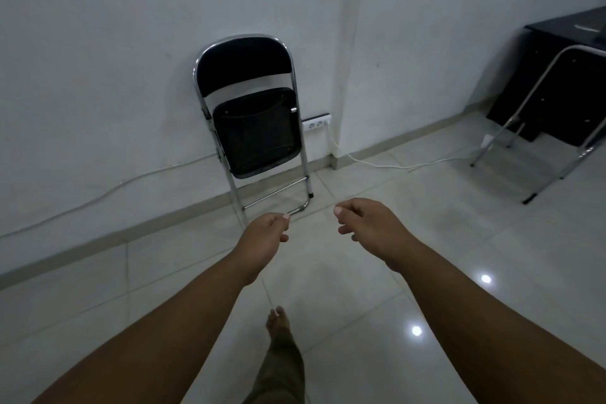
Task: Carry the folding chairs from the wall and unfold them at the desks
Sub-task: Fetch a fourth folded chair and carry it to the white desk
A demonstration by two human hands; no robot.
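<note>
A folded chair (252,108) with a black padded back, black seat and chrome frame leans upright against the white wall. Both my arms stretch forward over the tiled floor, short of the chair. My left hand (265,233) hangs in front of the chair's lower legs with fingers loosely curled, holding nothing. My right hand (364,223) is to the right of the chair's feet, also loosely curled and holding nothing. Neither hand touches the chair.
A dark desk (564,39) stands at the far right, with a chrome chair frame (537,115) in front of it. A white power strip (315,122) sits low on the wall, and its cable (393,165) trails across the floor. My foot (278,325) is below.
</note>
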